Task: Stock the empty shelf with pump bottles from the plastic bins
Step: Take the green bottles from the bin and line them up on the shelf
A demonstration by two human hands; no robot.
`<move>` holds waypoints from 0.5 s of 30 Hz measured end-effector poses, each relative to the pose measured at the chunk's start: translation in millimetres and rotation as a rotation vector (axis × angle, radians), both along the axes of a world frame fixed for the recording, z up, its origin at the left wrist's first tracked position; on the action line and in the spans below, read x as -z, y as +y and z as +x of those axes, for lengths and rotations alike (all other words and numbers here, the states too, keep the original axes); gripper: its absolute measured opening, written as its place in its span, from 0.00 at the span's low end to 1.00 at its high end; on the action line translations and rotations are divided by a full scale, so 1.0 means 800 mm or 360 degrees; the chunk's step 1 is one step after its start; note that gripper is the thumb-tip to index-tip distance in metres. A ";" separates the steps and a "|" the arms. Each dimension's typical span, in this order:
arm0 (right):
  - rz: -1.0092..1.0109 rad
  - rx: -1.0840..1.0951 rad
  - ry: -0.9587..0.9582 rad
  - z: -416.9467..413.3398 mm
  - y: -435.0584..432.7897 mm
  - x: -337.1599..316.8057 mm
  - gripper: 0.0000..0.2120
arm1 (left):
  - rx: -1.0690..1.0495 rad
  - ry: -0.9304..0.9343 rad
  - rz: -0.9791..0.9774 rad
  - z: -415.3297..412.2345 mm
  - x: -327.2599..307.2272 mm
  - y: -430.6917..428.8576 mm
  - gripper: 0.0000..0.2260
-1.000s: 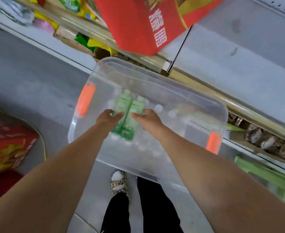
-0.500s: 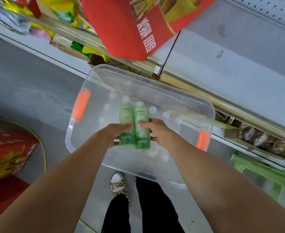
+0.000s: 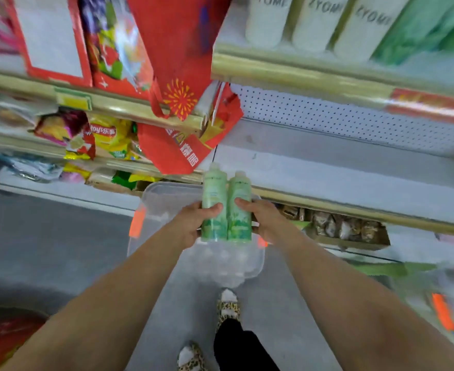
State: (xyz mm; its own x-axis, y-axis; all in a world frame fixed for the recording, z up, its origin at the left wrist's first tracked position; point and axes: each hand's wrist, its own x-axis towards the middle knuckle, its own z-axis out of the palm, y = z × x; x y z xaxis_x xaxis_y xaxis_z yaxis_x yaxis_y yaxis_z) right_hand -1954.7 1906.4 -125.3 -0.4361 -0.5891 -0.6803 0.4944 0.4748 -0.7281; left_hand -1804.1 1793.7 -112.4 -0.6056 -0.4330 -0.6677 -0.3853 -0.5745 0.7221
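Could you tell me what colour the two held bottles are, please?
The bottles are light green; the head view shows them best.

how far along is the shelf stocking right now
Early, by the look of it. Done: nothing shows on the bare grey shelf yet. In hand: the left hand and right hand grip two green bottles side by side above the clear bin. Left: set this pair on the shelf, then fetch more; blurred pale caps show in the bin.
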 end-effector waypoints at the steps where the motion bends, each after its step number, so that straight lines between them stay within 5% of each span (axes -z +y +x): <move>1: -0.0046 0.0049 0.0050 -0.004 0.007 -0.025 0.16 | 0.0012 0.0065 -0.0040 -0.004 -0.021 0.003 0.15; 6: -0.0250 0.0273 0.0305 -0.031 0.045 -0.151 0.16 | 0.0083 0.0342 -0.0193 -0.028 -0.123 0.014 0.25; 11: -0.0452 0.0331 0.0523 -0.071 0.083 -0.250 0.16 | 0.0136 0.0638 -0.0312 -0.066 -0.199 0.039 0.11; 15: -0.0630 0.0311 0.0669 -0.118 0.112 -0.319 0.15 | 0.0192 0.0750 -0.0415 -0.099 -0.245 0.048 0.23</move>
State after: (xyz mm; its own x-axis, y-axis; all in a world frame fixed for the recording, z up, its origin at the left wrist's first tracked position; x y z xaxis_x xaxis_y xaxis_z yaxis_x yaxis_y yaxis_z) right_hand -2049.0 1996.0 129.7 -0.7452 -0.6442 -0.1723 0.1771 0.0579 -0.9825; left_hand -1883.1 1832.2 83.6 -0.8686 -0.4566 -0.1923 -0.0381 -0.3255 0.9448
